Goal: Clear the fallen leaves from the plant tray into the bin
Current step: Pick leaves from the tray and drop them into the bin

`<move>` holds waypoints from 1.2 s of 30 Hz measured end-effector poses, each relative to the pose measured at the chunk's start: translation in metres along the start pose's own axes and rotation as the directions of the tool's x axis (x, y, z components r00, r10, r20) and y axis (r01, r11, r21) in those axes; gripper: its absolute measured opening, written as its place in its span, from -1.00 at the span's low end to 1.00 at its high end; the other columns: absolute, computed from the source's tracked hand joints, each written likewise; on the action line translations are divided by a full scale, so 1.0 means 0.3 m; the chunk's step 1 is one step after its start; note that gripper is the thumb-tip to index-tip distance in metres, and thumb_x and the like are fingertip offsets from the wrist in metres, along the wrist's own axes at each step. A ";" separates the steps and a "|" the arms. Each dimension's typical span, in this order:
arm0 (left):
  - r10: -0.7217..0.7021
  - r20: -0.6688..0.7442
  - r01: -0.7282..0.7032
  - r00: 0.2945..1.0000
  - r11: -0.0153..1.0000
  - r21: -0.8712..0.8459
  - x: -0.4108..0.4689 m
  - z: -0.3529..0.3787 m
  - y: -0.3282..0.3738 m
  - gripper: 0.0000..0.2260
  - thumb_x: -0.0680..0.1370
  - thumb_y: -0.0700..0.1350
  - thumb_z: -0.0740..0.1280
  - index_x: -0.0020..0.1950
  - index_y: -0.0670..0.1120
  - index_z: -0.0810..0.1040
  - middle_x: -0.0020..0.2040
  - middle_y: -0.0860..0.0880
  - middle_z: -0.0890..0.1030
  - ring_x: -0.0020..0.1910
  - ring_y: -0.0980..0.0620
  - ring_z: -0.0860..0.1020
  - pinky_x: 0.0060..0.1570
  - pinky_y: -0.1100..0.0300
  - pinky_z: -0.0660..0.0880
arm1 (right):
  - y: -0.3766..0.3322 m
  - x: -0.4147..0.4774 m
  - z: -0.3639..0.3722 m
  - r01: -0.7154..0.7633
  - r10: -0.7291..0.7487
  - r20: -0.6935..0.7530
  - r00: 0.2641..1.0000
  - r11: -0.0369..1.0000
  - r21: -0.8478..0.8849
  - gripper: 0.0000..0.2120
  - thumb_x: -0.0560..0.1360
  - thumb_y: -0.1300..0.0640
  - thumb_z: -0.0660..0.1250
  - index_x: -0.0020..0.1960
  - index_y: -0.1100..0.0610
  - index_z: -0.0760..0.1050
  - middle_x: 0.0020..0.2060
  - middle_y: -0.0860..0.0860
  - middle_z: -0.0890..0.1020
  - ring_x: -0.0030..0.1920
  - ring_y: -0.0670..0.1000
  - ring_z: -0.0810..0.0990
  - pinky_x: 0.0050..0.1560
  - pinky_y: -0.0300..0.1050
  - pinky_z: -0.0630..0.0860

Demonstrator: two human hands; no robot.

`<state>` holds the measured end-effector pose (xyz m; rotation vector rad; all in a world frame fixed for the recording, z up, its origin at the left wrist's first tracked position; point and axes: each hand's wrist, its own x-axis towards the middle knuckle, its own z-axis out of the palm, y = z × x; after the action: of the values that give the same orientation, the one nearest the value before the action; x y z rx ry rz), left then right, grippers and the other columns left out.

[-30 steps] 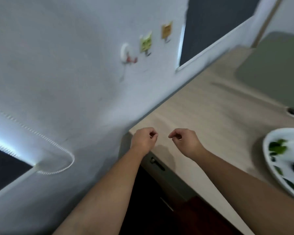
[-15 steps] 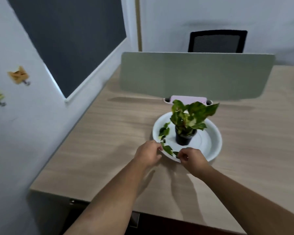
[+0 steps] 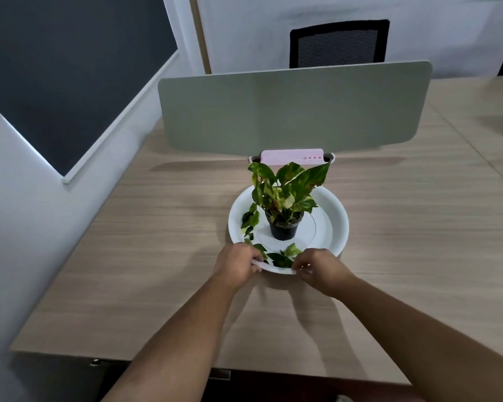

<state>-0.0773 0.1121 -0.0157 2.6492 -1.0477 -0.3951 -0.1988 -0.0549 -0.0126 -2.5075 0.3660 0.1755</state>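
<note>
a second ago both fists hung clenched and empty over the corner of the surface, with the tray only a sliver far off to the right grip's side. half a second ago they had reached its near edge, and now they have settled there. the left grip [image 3: 238, 265] curls its fingers round the near rim of the white tray [image 3: 338, 224], thumb on top. the right grip [image 3: 320, 268] pinches the same rim just beside it, fingertips down at the edge. the fallen leaves [image 3: 282, 256] are all in the tray: one cluster lies between the two grips, just beyond the fingertips, and more trail away ahead of the left grip. the potted plant [image 3: 283, 198] stands upright further ahead, in the middle of the tray. nothing has been cleared yet. this looks like the start, either drawing the tray closer or steadying it to pick leaves out. a pink-topped container [image 3: 291, 156] sits past the plant, but i cannot tell if it is the bin.
</note>
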 end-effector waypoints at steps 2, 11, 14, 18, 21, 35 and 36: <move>0.011 0.018 -0.011 1.000 1.000 0.007 -0.005 0.008 0.010 -0.80 0.38 -0.01 0.45 -0.01 0.05 0.65 -0.03 0.04 0.67 -0.04 0.02 0.59 -0.08 0.15 0.51 | 0.006 0.008 -0.012 -0.019 0.020 -0.017 1.000 0.999 0.036 -0.86 0.42 0.16 0.32 -0.08 0.09 0.63 -0.08 0.02 0.68 -0.07 0.01 0.61 0.02 -0.03 0.58; -0.064 0.080 0.058 0.995 0.995 0.082 0.089 0.020 0.053 -0.63 0.40 0.08 0.41 0.16 -0.01 0.50 0.16 -0.07 0.50 0.15 -0.10 0.52 0.09 0.05 0.47 | -0.002 0.130 0.023 -0.166 0.168 0.028 0.985 0.985 -0.046 -0.54 0.37 0.00 0.43 0.23 0.04 0.46 0.15 0.11 0.49 0.12 0.13 0.53 0.13 -0.04 0.50; -0.103 0.119 0.083 0.988 0.983 0.163 0.132 0.033 0.077 -0.56 0.40 0.11 0.43 0.20 -0.02 0.43 0.16 -0.10 0.48 0.12 -0.14 0.53 0.08 0.03 0.47 | 0.001 0.159 0.048 -0.185 0.187 0.029 0.982 0.980 -0.072 -0.54 0.32 0.00 0.47 0.18 0.07 0.48 0.11 0.13 0.48 0.10 0.16 0.51 0.12 0.01 0.52; -0.074 0.164 0.064 0.984 0.996 0.066 0.159 0.065 0.077 -0.66 0.40 -0.03 0.45 0.14 0.00 0.49 0.12 -0.10 0.49 0.09 -0.15 0.55 0.05 0.01 0.51 | 0.014 0.175 0.062 -0.172 0.172 0.006 0.985 0.985 -0.019 -0.68 0.34 0.14 0.45 0.08 0.14 0.54 0.06 0.15 0.50 0.02 0.18 0.55 0.08 -0.03 0.53; -0.002 0.157 0.001 0.988 1.000 0.004 0.165 0.089 0.072 -0.73 0.41 -0.13 0.42 0.09 0.01 0.55 0.09 -0.11 0.51 0.08 -0.14 0.54 0.03 0.01 0.52 | 0.027 0.181 0.068 -0.172 0.172 0.001 0.985 0.981 0.091 -0.79 0.37 0.25 0.39 0.01 0.24 0.60 -0.04 0.14 0.55 -0.04 0.14 0.56 0.00 -0.10 0.49; 0.013 0.106 0.005 0.994 0.985 -0.174 0.176 0.108 0.078 -0.88 0.39 -0.34 0.36 -0.17 -0.18 0.65 -0.11 -0.14 0.68 -0.11 -0.09 0.61 -0.10 0.17 0.52 | 0.071 0.174 0.041 -0.216 0.228 -0.084 0.970 0.968 0.126 -0.80 0.34 0.39 0.25 -0.21 0.19 0.60 -0.20 0.15 0.68 -0.20 0.11 0.58 -0.22 -0.15 0.46; 0.012 0.098 0.006 0.995 0.984 -0.180 0.173 0.109 0.079 -0.89 0.38 -0.34 0.37 -0.18 -0.17 0.65 -0.12 -0.13 0.68 -0.12 -0.08 0.61 -0.10 0.15 0.54 | 0.073 0.171 0.040 -0.218 0.232 -0.094 0.968 0.966 0.137 -0.79 0.34 0.39 0.24 -0.18 0.17 0.59 -0.19 0.14 0.68 -0.20 0.09 0.57 -0.21 -0.17 0.46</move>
<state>-0.0667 0.0546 -0.0459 2.4897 -0.9936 -0.5965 -0.1569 -0.0765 -0.0446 -2.3527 0.6866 0.1015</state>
